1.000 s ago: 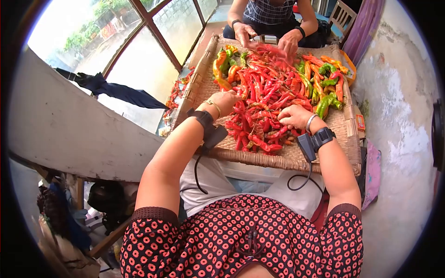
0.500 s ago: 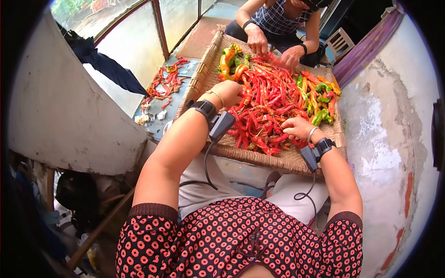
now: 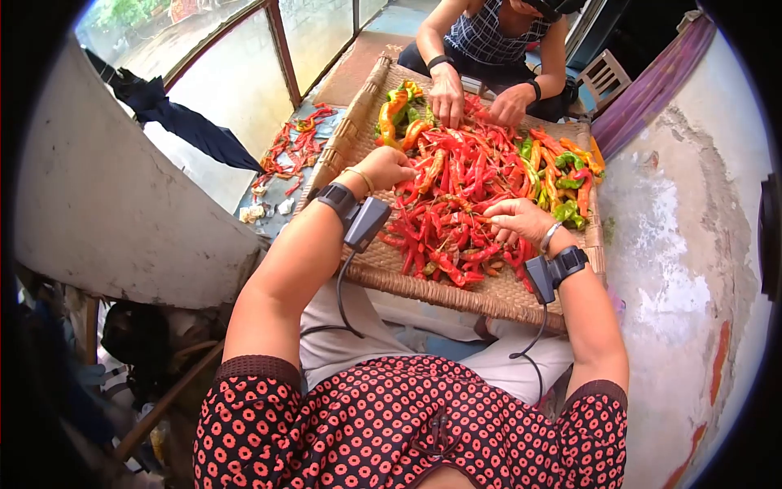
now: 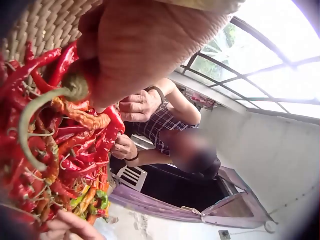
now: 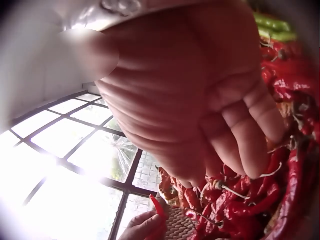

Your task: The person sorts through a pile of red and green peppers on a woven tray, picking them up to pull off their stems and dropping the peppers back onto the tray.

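Red chili peppers [image 3: 456, 236] lie heaped on a woven tray [image 3: 432, 289]. My left hand [image 3: 381, 169] is over the heap's left side, and in the left wrist view the same hand [image 4: 135, 50] has a curved green stem [image 4: 30, 120] by its fingertips. In the right wrist view, my left hand [image 5: 142, 226] pinches a red pepper [image 5: 157, 207]. Above the heap's right side, my right hand [image 3: 521, 220] has its thumb extended and fingers loosely bent; the right wrist view shows this hand [image 5: 190, 90] with no pepper visibly gripped.
Across the tray, another person [image 3: 497, 41] has both hands in the peppers. Green and orange peppers [image 3: 566, 175] lie at the right, more at the upper left. Red peppers [image 3: 297, 151] lie on a ledge at left, near a dark umbrella [image 3: 191, 130]. A wall [image 3: 668, 228] stands right.
My left hand has shifted left over the heap's edge. My right thumb is more extended than before. The view has swung, and the other person's hands have moved within the far peppers.
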Available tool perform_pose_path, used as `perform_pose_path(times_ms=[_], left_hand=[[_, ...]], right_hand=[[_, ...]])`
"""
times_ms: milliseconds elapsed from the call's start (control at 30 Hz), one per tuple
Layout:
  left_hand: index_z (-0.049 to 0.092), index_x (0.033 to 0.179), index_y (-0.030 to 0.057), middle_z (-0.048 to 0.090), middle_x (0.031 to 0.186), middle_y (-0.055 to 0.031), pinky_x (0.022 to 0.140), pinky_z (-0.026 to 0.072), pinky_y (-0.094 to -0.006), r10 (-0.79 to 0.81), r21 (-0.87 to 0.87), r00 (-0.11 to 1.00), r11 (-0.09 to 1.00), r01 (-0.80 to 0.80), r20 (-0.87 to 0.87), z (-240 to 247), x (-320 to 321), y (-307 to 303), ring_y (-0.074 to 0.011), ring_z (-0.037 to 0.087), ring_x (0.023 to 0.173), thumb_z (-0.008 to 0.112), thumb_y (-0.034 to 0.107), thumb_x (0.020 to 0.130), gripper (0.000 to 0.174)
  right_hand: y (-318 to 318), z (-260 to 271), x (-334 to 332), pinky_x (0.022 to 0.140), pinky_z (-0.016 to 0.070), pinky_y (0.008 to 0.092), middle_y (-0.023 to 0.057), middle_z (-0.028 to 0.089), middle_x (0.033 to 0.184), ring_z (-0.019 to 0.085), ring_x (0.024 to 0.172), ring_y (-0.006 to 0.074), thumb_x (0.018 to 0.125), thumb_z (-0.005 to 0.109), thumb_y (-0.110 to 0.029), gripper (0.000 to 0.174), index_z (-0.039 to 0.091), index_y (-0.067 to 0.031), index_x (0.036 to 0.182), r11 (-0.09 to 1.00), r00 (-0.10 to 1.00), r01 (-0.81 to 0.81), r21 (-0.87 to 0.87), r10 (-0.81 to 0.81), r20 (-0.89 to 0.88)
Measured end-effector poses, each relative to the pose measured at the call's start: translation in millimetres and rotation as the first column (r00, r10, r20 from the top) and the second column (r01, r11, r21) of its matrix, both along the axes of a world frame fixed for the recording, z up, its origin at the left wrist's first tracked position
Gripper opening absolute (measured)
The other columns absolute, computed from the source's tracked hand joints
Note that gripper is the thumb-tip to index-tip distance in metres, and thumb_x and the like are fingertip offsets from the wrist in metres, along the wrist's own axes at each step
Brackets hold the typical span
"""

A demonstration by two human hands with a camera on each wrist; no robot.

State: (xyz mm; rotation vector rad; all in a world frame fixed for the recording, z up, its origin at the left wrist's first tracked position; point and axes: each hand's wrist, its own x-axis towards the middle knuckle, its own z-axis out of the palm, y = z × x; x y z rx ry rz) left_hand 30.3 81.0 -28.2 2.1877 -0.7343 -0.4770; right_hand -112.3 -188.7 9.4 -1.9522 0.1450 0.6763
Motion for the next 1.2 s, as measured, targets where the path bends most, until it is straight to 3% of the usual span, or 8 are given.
perform_pose_path(times_ms=[367,533,600,667,733,900,967,1200], left_hand=[[0.060,0.075,0.0047,0.050,0.056,0.0049,0.041,0.0334,-0.0186,0.127,-0.120,0.925,0.976,-0.181,-0.357,9,-11,-18,-0.0027,0.043,0.046,0.058,0.020,0.083,0.018],[0.057,0.066,0.0052,0.049,0.052,0.0056,0.041,0.0343,-0.0186,0.092,-0.036,0.932,0.993,-0.112,-0.351,32,1,-50,-0.0026,0.044,0.045,0.057,0.020,0.083,0.023],[0.061,0.081,0.0037,0.054,0.061,0.0035,0.044,0.0387,-0.0179,0.091,0.020,0.960,0.996,-0.088,-0.267,51,19,-66,-0.0032,0.048,0.049,0.056,0.019,0.084,0.016],[0.055,0.106,0.0017,0.059,0.076,-0.0003,0.052,0.0439,-0.0179,0.075,-0.468,0.866,0.817,-0.337,-0.494,56,23,-86,-0.0046,0.053,0.057,0.055,0.016,0.084,0.026],[0.044,0.121,0.0012,0.059,0.088,-0.0036,0.060,0.0464,-0.0192,0.076,-0.588,0.886,0.721,-0.366,-0.458,54,33,-89,-0.0070,0.055,0.067,0.055,0.015,0.085,0.040],[0.061,0.085,0.0009,0.057,0.063,0.0010,0.048,0.0454,-0.0211,0.218,-0.302,0.952,0.912,-0.277,-0.216,18,24,-57,-0.0053,0.054,0.055,0.057,0.014,0.080,0.014],[0.063,0.079,0.0025,0.060,0.064,-0.0073,0.053,0.0468,-0.0289,0.214,-0.059,0.976,0.975,-0.212,0.027,7,12,-45,-0.0151,0.059,0.057,0.060,0.022,0.078,0.020],[0.061,0.077,0.0046,0.060,0.068,-0.0130,0.061,0.0466,-0.0383,-0.129,0.386,0.923,0.922,-0.022,0.361,-7,-15,-49,-0.0294,0.059,0.068,0.064,0.039,0.068,0.036]], right_hand=[[10,-32,-4,0.057,0.0464,0.0239,0.0027,0.061,0.080,0.055,0.063,0.0086,0.079,0.060,-0.015,0.026,0.058,-0.0031,0.102,0.988,0.996,-0.071,0.140,0.077,-0.042],[9,-47,-6,0.065,0.0474,0.0273,0.0078,0.063,0.080,0.059,0.070,0.0145,0.077,0.061,-0.017,0.026,0.059,-0.0015,0.098,0.983,0.969,-0.184,0.027,0.176,0.176],[9,-48,-4,0.067,0.0472,0.0282,0.0090,0.063,0.079,0.060,0.072,0.0161,0.076,0.061,-0.018,0.026,0.060,-0.0017,0.097,0.983,0.967,-0.186,-0.013,0.185,0.177],[8,-53,-5,0.067,0.0469,0.0297,0.0100,0.063,0.077,0.060,0.072,0.0183,0.075,0.061,-0.020,0.027,0.060,-0.0024,0.096,0.983,0.961,-0.182,-0.034,0.186,0.206],[6,-61,-6,0.067,0.0467,0.0300,0.0101,0.063,0.076,0.060,0.071,0.0194,0.075,0.061,-0.021,0.027,0.060,-0.0030,0.096,0.984,0.958,-0.178,-0.018,0.177,0.226],[6,-57,-7,0.066,0.0468,0.0303,0.0101,0.062,0.075,0.061,0.071,0.0202,0.074,0.061,-0.021,0.027,0.061,-0.0037,0.094,0.985,0.950,-0.167,-0.049,0.174,0.260],[7,-54,-8,0.066,0.0469,0.0307,0.0108,0.062,0.075,0.061,0.070,0.0201,0.074,0.061,-0.020,0.025,0.061,-0.0038,0.094,0.988,0.953,-0.151,-0.036,0.155,0.262],[10,-55,-8,0.065,0.0469,0.0304,0.0116,0.062,0.075,0.061,0.069,0.0204,0.074,0.061,-0.019,0.023,0.061,-0.0031,0.091,0.990,0.954,-0.129,-0.063,0.141,0.263]])
